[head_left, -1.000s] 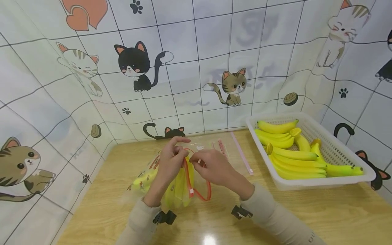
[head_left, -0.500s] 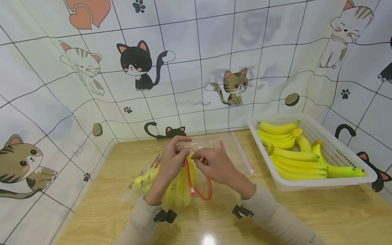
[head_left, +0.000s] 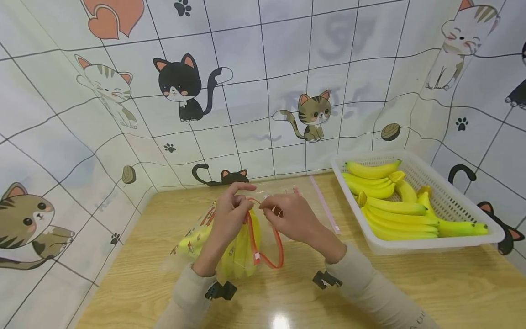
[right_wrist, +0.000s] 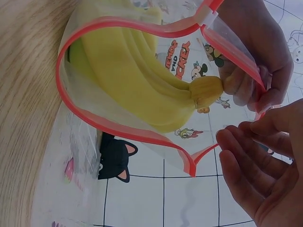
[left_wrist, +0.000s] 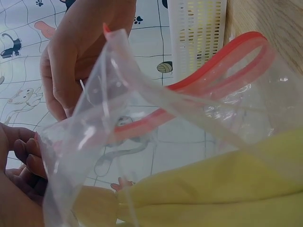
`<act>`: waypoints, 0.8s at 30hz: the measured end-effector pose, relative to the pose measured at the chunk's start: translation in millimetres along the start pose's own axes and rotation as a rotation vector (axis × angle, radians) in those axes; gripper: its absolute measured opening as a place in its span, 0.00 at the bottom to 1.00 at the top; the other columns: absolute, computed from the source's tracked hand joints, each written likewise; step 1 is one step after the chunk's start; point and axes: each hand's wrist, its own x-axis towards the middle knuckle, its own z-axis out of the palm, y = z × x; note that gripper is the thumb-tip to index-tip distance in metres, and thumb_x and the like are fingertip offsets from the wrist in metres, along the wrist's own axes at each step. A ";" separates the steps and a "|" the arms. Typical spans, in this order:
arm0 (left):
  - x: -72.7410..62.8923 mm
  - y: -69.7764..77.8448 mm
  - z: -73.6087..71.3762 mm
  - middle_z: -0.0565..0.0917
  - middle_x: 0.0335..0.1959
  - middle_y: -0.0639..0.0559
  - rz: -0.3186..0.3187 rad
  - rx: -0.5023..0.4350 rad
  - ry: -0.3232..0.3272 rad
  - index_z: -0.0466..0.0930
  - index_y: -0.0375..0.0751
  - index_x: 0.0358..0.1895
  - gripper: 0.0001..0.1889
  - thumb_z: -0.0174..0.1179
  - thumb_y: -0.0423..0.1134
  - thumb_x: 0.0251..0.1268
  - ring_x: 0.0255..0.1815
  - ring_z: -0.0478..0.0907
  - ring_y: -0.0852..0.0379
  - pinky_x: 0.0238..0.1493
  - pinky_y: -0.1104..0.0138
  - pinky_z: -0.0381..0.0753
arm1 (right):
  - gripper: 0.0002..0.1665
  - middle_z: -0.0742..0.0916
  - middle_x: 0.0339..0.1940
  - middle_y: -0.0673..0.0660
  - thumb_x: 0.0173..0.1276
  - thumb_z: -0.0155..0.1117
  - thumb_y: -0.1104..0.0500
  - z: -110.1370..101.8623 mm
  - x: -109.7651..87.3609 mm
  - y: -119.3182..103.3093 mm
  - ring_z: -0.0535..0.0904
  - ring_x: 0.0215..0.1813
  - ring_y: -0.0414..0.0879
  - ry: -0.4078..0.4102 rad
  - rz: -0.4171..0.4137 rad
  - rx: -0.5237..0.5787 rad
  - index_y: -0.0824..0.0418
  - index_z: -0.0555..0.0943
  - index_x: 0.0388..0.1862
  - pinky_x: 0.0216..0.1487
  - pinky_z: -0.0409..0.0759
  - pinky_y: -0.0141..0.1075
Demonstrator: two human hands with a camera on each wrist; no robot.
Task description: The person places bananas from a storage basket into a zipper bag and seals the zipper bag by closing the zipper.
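Note:
A clear zip bag with a red zip edge and printed cartoon figures stands on the table, its mouth spread in a wide loop. Inside, a bunch of bananas points its stem toward the opening. My left hand pinches the far side of the red edge, index finger raised. The right hand has its thumb and fingertips together on the same edge, close to the left fingers. A white slider sits on the zip at the near side.
At the right, a white basket holds several bananas. Another clear bag with a pink zip strip lies flat behind the hands on the wooden table. A cat-print sheet covers the surrounding walls.
The right hand has shifted slightly up and to the right, its fingertips drawing a little away from the left hand. The left hand and the bag stay nearly in place.

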 end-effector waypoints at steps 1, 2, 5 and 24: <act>-0.5 0.2 -0.5 0.62 0.12 0.54 -0.001 -0.002 0.002 0.82 0.44 0.55 0.18 0.53 0.25 0.67 0.11 0.61 0.60 0.16 0.70 0.63 | 0.07 0.89 0.26 0.43 0.69 0.67 0.63 0.3 0.3 -0.3 0.80 0.26 0.30 -0.003 -0.001 -0.001 0.54 0.90 0.39 0.66 0.61 0.79; -1.0 0.4 -1.1 0.62 0.12 0.54 -0.002 -0.002 0.003 0.82 0.44 0.55 0.18 0.53 0.25 0.67 0.11 0.62 0.60 0.16 0.70 0.63 | 0.07 0.89 0.26 0.43 0.69 0.67 0.63 0.6 0.7 -0.7 0.79 0.26 0.30 -0.003 0.000 -0.002 0.54 0.90 0.39 0.66 0.61 0.79; -2.3 0.3 -2.6 0.62 0.12 0.54 0.003 -0.001 0.007 0.82 0.44 0.55 0.18 0.53 0.24 0.66 0.11 0.62 0.60 0.16 0.70 0.62 | 0.07 0.89 0.26 0.43 0.69 0.67 0.63 1.8 1.7 -2.0 0.79 0.26 0.30 -0.007 -0.005 -0.002 0.54 0.90 0.38 0.66 0.63 0.78; -3.7 -3.6 7.4 0.61 0.11 0.52 0.075 0.010 -0.025 0.84 0.42 0.47 0.15 0.55 0.23 0.64 0.10 0.57 0.61 0.15 0.70 0.58 | 0.06 0.86 0.23 0.47 0.65 0.64 0.66 23.2 -5.2 -6.8 0.76 0.24 0.34 -0.121 -0.049 -0.026 0.57 0.86 0.32 0.29 0.73 0.24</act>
